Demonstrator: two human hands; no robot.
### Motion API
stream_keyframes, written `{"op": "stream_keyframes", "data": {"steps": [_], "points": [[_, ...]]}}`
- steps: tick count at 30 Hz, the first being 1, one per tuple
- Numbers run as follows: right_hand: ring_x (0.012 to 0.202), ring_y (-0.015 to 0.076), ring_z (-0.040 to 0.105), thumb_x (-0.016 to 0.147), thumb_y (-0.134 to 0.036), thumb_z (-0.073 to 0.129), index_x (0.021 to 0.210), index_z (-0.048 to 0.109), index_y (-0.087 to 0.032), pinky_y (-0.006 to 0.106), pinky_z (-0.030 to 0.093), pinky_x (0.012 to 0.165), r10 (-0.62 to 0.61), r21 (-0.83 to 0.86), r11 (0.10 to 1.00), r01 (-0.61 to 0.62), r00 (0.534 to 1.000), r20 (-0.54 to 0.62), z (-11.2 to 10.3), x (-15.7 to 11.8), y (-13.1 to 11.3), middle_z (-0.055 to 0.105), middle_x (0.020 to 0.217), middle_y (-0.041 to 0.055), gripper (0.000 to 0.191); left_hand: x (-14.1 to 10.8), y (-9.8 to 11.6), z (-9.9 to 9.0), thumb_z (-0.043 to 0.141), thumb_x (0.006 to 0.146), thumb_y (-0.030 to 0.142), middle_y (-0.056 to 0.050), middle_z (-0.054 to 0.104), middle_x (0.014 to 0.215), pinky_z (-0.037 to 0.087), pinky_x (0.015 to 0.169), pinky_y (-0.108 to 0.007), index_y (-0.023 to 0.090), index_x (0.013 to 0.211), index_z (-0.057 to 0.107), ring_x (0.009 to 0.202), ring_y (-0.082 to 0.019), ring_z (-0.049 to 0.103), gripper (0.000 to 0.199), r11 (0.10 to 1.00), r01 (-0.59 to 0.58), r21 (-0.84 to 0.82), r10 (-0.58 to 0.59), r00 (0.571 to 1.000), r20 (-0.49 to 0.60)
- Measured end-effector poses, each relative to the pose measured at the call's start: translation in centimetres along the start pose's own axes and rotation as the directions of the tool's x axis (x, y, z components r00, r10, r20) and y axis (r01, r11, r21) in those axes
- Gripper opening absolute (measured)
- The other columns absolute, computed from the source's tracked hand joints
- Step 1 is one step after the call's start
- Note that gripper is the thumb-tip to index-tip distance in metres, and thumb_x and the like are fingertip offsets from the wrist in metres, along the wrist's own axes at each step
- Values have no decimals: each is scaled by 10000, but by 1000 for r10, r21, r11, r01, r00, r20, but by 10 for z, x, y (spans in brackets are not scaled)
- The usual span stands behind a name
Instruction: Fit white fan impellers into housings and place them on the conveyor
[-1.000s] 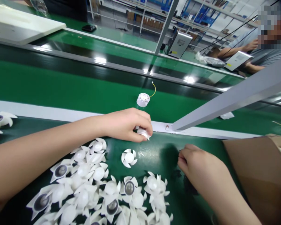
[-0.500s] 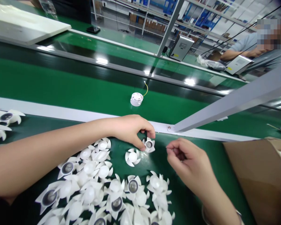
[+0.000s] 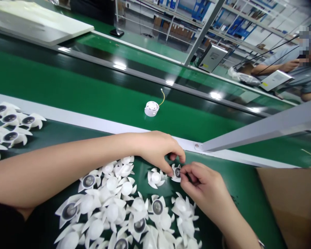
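Note:
My left hand [image 3: 162, 150] reaches across from the left, its thumb and fingers around the edge of a small white fan rotor [image 3: 175, 173] with a dark ringed centre facing up. My right hand [image 3: 203, 183] is pinched at the right side of that rotor; whatever is between its fingertips is too small to make out. Just left of the rotor lies another white rotor [image 3: 156, 177], dome up. A pile of white rotors [image 3: 112, 211] spreads nearer to me, some dome up, some showing dark centres.
A round white fan housing [image 3: 151, 108] with a yellow wire lies on the green belt [image 3: 93, 93]. More rotors [image 3: 11, 119] stand at left. A grey post [image 3: 261, 128] slants at right, above a cardboard box [image 3: 290, 200]. A person [image 3: 287, 67] is across the line.
My right hand has moved left to the rotor at my left hand and now meets it. The camera view has shifted a little, showing more rotors at the left.

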State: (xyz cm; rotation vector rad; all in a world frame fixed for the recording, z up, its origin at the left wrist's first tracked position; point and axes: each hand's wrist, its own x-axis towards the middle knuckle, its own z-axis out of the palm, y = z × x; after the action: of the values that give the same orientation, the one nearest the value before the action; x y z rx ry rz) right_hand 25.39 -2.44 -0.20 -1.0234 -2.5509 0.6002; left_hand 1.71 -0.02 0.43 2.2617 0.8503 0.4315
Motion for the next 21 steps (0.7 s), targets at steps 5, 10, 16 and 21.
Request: {"op": "stream_keyframes", "data": {"steps": [5, 10, 16, 21], "points": [[581, 97, 446, 859, -157, 567, 816, 640, -208, 224, 344, 552, 5, 9, 1000, -5, 1000, -12, 4, -1, -2, 443, 654, -44, 99, 2, 4, 1, 784, 773, 329, 40, 684, 910, 393, 645, -222, 274, 1026, 708, 824, -120, 619, 269, 1000, -7, 23, 6, 999, 40], [572, 95, 448, 862, -152, 566, 812, 644, -199, 224, 351, 546, 20, -7, 1000, -20, 1000, -19, 4, -1, -7, 459, 653, -41, 103, 4, 4, 2, 787, 774, 335, 42, 690, 877, 376, 619, -228, 276, 997, 728, 791, -115, 614, 238, 999, 23, 39, -25, 999, 40], [559, 115, 516, 903, -160, 536, 845, 680, -178, 258, 375, 537, -135, -177, 976, 124, 989, -52, 0, -4, -14, 557, 664, -12, 156, 4, 4, 2, 801, 757, 353, 46, 693, 872, 382, 627, -230, 302, 1043, 735, 796, -122, 610, 298, 998, 54, 31, -55, 998, 28], [518, 161, 540, 906, -128, 529, 979, 720, -111, 332, 342, 504, -397, -474, 793, 382, 915, 74, -9, -6, -23, 582, 633, 9, 205, 4, 4, 1, 792, 766, 330, 38, 688, 857, 383, 630, -225, 294, 1045, 737, 801, -122, 616, 286, 998, 54, 14, -54, 998, 38]]}}
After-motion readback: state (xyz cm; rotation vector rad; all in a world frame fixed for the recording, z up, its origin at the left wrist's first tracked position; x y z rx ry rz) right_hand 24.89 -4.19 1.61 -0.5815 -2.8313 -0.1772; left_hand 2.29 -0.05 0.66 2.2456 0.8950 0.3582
